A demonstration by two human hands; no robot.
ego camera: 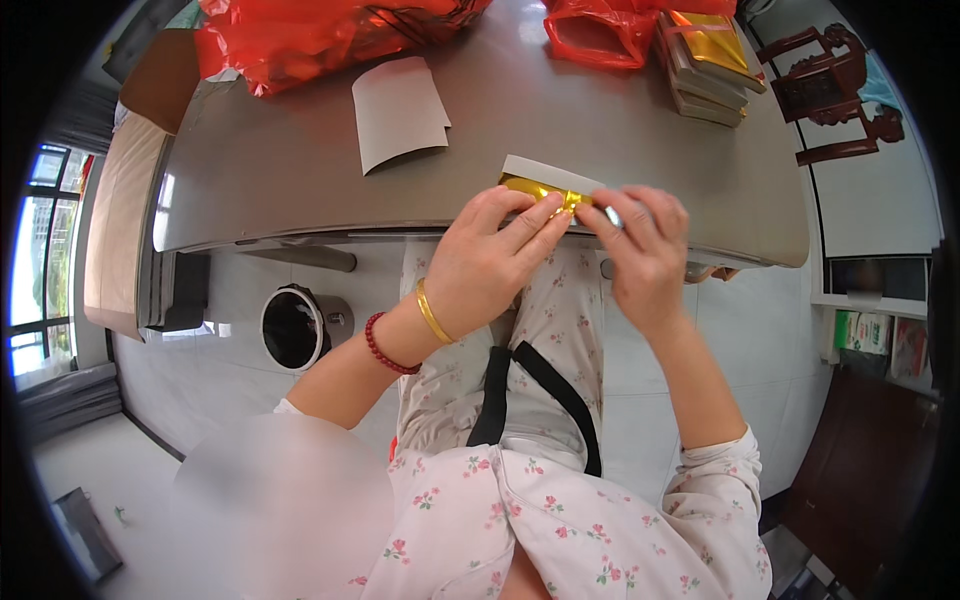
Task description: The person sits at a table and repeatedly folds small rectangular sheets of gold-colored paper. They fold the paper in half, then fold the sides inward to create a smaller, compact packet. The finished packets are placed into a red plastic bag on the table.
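My left hand [499, 247] and my right hand [643, 251] meet at the near edge of a grey-brown table [300, 187]. Between their fingertips they pinch a sheet of shiny gold foil paper [529, 187], curled or folded, with a pale strip along its far side. A small silvery patch shows under the fingers of my right hand; what it is I cannot tell. Farther off to the left, a pale sheet of paper [401, 112] lies slightly curved on the table.
Red plastic bags [300, 45] lie along the table's far side. At the far right stand stacked bundles of gold paper [701, 75]. A lined trash bin [292, 330] is on the floor at left; a carved wooden chair [821, 82] stands beyond the table.
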